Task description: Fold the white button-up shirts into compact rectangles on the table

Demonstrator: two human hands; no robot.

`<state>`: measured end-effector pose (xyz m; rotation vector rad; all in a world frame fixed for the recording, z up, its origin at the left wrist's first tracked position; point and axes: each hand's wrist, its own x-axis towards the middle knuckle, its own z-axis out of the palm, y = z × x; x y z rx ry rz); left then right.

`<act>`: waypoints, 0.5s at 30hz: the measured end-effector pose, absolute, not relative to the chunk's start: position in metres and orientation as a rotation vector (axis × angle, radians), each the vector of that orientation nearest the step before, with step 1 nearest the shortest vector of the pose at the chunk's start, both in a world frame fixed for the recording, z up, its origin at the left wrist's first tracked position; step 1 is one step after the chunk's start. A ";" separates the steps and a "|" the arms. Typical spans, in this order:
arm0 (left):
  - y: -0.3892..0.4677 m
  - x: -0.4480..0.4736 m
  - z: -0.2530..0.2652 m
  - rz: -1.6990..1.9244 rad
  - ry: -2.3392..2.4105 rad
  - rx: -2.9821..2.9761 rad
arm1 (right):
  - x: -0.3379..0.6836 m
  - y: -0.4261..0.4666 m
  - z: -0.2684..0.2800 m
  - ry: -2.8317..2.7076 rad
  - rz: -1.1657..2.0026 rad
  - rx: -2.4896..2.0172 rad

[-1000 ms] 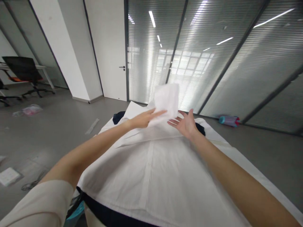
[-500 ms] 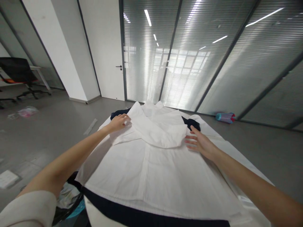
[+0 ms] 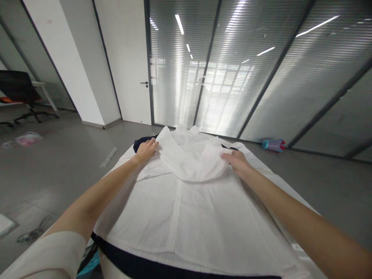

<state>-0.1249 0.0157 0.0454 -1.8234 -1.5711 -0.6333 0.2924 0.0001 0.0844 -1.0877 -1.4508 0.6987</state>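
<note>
A white button-front shirt (image 3: 203, 217) lies spread out with its collar at the far end and its hem toward me. One of its sleeves is folded across the chest in a curved band. My right hand (image 3: 237, 161) is closed on the cuff end of that sleeve, at the shirt's right side. At the left shoulder, my left hand (image 3: 147, 149) has its fingers curled against the shirt's edge, pinching the fabric there. Dark navy cloth (image 3: 139, 263) shows beneath the shirt along the hem and beside both shoulders.
White cloth covers the table (image 3: 271, 176) under the garments. Beyond stand a door (image 3: 128, 69) and glass partitions with blinds. A blue-and-red patterned bundle (image 3: 273, 145) lies on the right floor. To the left are an office chair (image 3: 21, 89), plastic scraps and a cable (image 3: 33, 234).
My right hand has gone from spread fingers beside the cuff to gripping the sleeve's end. My left hand stays at the left shoulder. The view has shifted slightly.
</note>
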 end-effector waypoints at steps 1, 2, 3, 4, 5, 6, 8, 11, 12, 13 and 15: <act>0.016 -0.129 0.044 -0.748 -1.632 -1.790 | 0.293 -0.010 0.096 -1.446 0.733 -0.995; 0.016 -0.135 0.042 -0.888 -1.711 -1.740 | 0.294 -0.020 0.106 -1.477 0.740 -0.901; 0.017 -0.140 0.040 -1.028 -1.795 -1.681 | 0.295 -0.031 0.114 -1.526 0.720 -0.833; 0.018 -0.146 0.039 -1.146 -1.874 -1.627 | 0.298 -0.040 0.118 -1.594 0.672 -0.801; 0.018 -0.152 0.037 -1.230 -1.940 -1.593 | 0.301 -0.048 0.120 -1.679 0.604 -0.802; 0.019 -0.157 0.036 -1.277 -1.991 -1.585 | 0.305 -0.054 0.118 -1.777 0.525 -0.832; 0.021 -0.166 0.036 -1.295 -2.047 -1.645 | 0.313 -0.059 0.104 -1.980 0.392 -0.961; 0.022 -0.177 0.044 -1.325 -2.094 -1.817 | 0.325 -0.057 0.070 -2.188 0.353 -1.179; 0.023 -0.180 0.049 -1.337 -2.112 -1.873 | 0.328 -0.056 0.058 -2.226 0.369 -1.224; 0.025 -0.184 0.055 -1.354 -2.133 -1.923 | 0.331 -0.055 0.047 -2.252 0.389 -1.253; 0.029 -0.190 0.070 -1.414 -2.167 -1.977 | 0.335 -0.058 0.029 -2.282 0.437 -1.282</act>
